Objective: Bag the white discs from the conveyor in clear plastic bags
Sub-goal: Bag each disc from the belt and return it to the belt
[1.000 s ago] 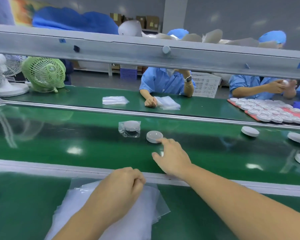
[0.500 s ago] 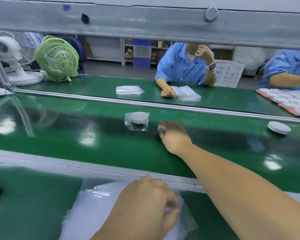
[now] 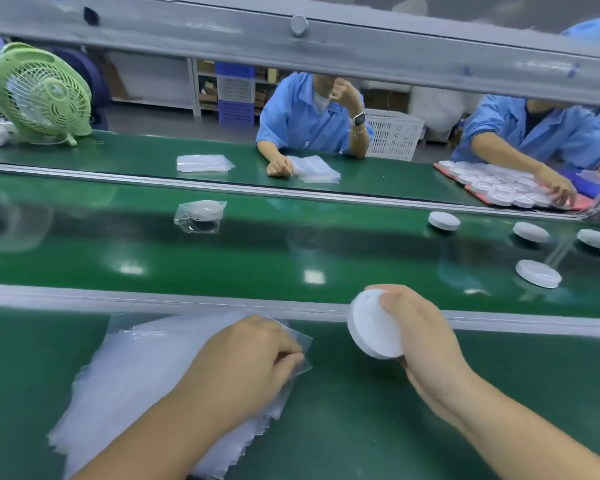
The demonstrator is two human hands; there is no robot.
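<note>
My right hand (image 3: 426, 337) grips a white disc (image 3: 371, 327), tilted on edge above the near green bench just in front of the conveyor rail. My left hand (image 3: 246, 362) rests on a stack of clear plastic bags (image 3: 142, 372) and pinches the corner of the top bag. On the conveyor belt (image 3: 291, 244) lies one bagged disc (image 3: 200, 216) at the left. Several loose white discs (image 3: 444, 220) lie at the right end of the belt.
A grey metal beam (image 3: 361, 53) crosses overhead. Across the belt two people in blue sit with bag stacks (image 3: 203, 163) and a red tray of discs (image 3: 499, 183). A green fan (image 3: 39, 93) stands far left. A white crate (image 3: 392, 133) sits behind.
My right hand took the disc off the belt and brought it back over the near bench. My left hand stayed on the bag stack. The bagged disc and loose discs drifted left on the belt.
</note>
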